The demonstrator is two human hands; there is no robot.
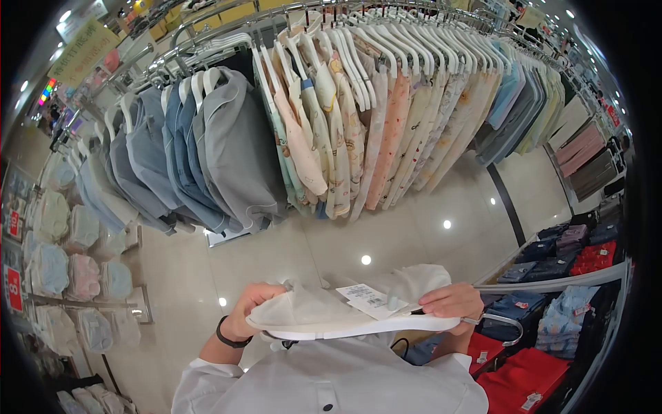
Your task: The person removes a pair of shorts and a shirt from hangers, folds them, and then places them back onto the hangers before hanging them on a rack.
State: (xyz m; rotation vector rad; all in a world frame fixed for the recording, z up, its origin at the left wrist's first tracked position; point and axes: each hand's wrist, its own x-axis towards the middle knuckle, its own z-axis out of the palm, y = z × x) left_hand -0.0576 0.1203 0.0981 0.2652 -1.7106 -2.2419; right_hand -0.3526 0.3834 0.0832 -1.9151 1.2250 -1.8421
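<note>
Close to my chest I hold a pale, off-white garment (pixel 314 307) on a white hanger (pixel 372 327). My left hand (pixel 254 308) is closed around the garment's left end, with the fingertips partly hidden by the cloth. On the other side, my right hand (pixel 453 308) grips the cloth and the hanger near its metal hook (pixel 510 327), which points right. White paper tags (pixel 372 301) lie on top of the cloth between my hands. The garment's exact kind cannot be made out.
Ahead stands a metal rack (pixel 227 27) crowded with grey-blue shirts (pixel 238 148) and patterned pastel clothes (pixel 393 138) on white hangers. Packaged items (pixel 83 276) hang at left. Folded red clothes (pixel 524 379) and jeans (pixel 510 310) fill shelves at right. Shiny floor (pixel 331 241) lies between.
</note>
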